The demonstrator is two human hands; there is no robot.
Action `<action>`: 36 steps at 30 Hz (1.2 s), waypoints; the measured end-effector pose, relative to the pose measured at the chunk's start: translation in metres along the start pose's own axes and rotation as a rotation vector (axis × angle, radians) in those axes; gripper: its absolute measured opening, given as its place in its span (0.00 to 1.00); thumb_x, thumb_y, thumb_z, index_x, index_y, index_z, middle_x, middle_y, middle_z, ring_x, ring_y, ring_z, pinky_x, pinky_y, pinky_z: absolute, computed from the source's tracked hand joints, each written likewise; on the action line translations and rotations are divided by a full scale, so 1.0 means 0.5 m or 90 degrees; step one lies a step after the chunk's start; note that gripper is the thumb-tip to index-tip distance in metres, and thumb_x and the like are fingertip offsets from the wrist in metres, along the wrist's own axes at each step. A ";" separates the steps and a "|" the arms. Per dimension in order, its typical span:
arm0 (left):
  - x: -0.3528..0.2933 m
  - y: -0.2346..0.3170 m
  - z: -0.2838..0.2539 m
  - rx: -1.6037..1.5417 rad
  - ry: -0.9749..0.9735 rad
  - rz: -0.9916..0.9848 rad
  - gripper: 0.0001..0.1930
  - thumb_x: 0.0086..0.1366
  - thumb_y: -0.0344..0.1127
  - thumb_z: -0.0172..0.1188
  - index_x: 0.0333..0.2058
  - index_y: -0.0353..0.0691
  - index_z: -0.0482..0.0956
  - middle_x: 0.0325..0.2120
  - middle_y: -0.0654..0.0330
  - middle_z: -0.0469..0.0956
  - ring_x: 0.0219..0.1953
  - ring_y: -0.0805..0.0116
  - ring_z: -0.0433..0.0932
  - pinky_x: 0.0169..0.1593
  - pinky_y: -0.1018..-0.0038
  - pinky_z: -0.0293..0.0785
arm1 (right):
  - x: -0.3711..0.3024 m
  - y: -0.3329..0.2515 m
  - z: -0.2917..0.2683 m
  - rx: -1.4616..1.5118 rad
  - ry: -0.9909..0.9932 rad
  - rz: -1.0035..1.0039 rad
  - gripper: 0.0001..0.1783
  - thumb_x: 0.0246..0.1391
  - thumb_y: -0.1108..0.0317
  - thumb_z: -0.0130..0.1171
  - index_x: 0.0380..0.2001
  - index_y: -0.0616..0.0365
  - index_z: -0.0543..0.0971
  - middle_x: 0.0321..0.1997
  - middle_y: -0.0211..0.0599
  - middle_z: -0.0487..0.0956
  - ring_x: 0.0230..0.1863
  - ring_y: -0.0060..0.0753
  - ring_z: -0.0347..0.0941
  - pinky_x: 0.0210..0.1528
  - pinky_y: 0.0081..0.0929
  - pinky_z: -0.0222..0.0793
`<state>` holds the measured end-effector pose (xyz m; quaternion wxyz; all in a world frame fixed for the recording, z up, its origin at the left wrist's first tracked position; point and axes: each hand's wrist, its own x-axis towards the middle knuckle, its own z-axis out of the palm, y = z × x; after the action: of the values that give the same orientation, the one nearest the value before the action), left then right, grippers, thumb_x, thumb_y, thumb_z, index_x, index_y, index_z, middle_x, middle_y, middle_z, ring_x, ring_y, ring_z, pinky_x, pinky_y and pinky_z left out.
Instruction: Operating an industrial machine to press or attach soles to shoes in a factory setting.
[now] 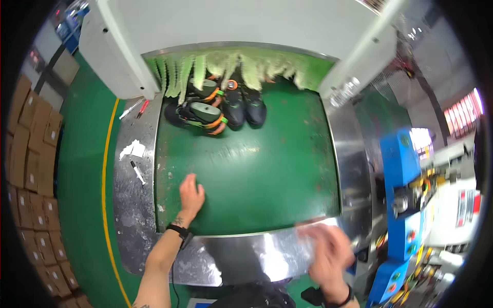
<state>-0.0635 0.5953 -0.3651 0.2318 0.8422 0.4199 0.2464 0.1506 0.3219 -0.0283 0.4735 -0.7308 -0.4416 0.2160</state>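
Observation:
My left hand hovers over or rests on the near left part of the green conveyor belt; I cannot tell if it touches. Its fingers are apart and hold nothing. My right hand is smeared by motion above the metal front edge, and its fingers cannot be made out. At the far end of the belt, well beyond both hands, sit several dark shoes. Two stand side by side, a left one and a right one. Beside them lie shoes with orange and green trim, partly under the fringe curtain.
A white machine housing spans the belt's far end. On the left metal ledge lie a syringe-like tube, crumpled white paper and a red-handled tool. A clear bottle and blue machine are right; cartons stand left.

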 end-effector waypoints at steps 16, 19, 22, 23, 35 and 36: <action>-0.042 -0.147 -0.071 0.113 0.042 -0.111 0.26 0.54 0.35 0.62 0.52 0.34 0.71 0.54 0.52 0.69 0.59 0.53 0.66 0.60 0.55 0.60 | 0.711 0.289 0.632 -0.373 -0.353 -0.178 0.28 0.43 0.56 0.71 0.38 0.67 0.72 0.28 0.63 0.78 0.33 0.61 0.78 0.36 0.49 0.75; -0.047 -0.140 -0.002 0.102 0.043 -0.062 0.27 0.53 0.35 0.62 0.52 0.33 0.70 0.53 0.50 0.69 0.58 0.51 0.66 0.60 0.55 0.59 | 0.594 0.347 0.566 -0.295 -0.252 -0.123 0.31 0.46 0.53 0.65 0.42 0.71 0.72 0.33 0.68 0.78 0.37 0.64 0.78 0.40 0.49 0.76; -0.039 -0.122 0.014 0.120 0.049 -0.039 0.28 0.54 0.36 0.61 0.53 0.33 0.69 0.53 0.49 0.68 0.59 0.51 0.66 0.61 0.56 0.59 | 0.373 0.417 0.446 0.083 -0.349 0.237 0.25 0.51 0.58 0.65 0.46 0.65 0.77 0.41 0.40 0.82 0.41 0.32 0.78 0.47 0.32 0.73; -0.067 -0.135 -0.011 0.151 0.042 -0.095 0.28 0.55 0.37 0.60 0.53 0.32 0.68 0.53 0.49 0.67 0.58 0.50 0.66 0.61 0.56 0.58 | 0.277 0.374 0.410 0.111 -0.371 0.383 0.21 0.51 0.64 0.65 0.45 0.66 0.77 0.42 0.36 0.81 0.41 0.29 0.76 0.47 0.29 0.73; -0.158 0.475 -0.040 -0.948 -0.409 -0.242 0.52 0.55 0.33 0.64 0.70 0.40 0.35 0.69 0.45 0.43 0.72 0.52 0.44 0.71 0.58 0.45 | -0.273 0.194 -0.122 0.112 0.159 0.381 0.30 0.48 0.55 0.69 0.46 0.68 0.75 0.45 0.47 0.80 0.48 0.32 0.75 0.51 0.31 0.70; -0.169 0.519 -0.041 -0.983 -0.437 -0.188 0.51 0.54 0.33 0.64 0.69 0.39 0.39 0.68 0.45 0.45 0.70 0.52 0.48 0.69 0.58 0.50 | -0.281 0.151 -0.137 0.068 0.107 0.443 0.30 0.47 0.55 0.69 0.46 0.67 0.75 0.39 0.45 0.81 0.40 0.30 0.77 0.44 0.30 0.73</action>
<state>0.0334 0.3894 -0.2130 0.8841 0.4132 0.1466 0.1616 0.1617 0.1559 -0.0780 0.4441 -0.8266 -0.1141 0.3264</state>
